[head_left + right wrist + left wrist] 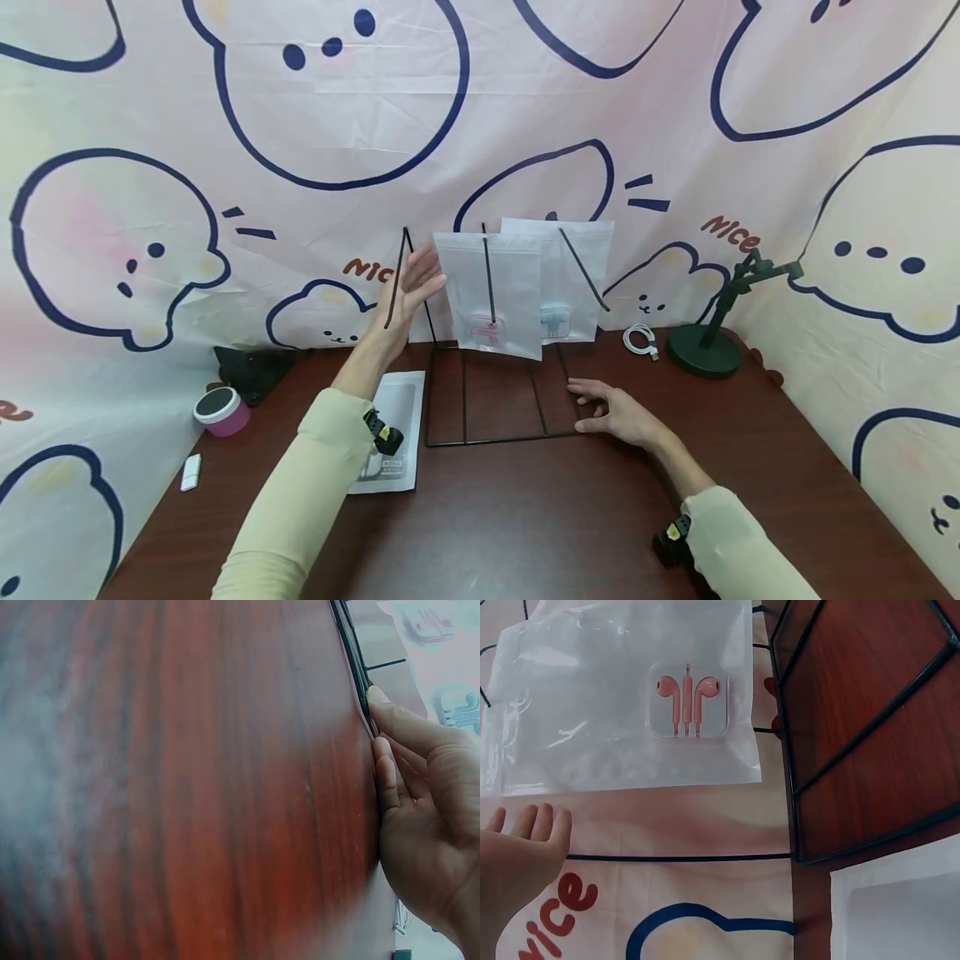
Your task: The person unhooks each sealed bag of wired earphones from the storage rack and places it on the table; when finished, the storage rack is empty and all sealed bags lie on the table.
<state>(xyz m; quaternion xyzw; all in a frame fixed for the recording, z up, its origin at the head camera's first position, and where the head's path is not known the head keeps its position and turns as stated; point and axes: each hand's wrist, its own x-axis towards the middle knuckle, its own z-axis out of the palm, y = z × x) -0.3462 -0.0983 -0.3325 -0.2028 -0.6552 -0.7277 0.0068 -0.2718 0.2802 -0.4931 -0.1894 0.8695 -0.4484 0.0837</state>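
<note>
Left pouch (468, 283) before right pouch (561, 275), both on rack (502, 439); packet (402, 425) left, cable (640, 351) right (stand (703, 352) farther).

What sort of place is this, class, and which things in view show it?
Probably a tabletop set up like a small shop display: plastic packets, one showing pink earphones, hang on a black wire rack, with a cartoon-printed cloth backdrop behind.
</note>
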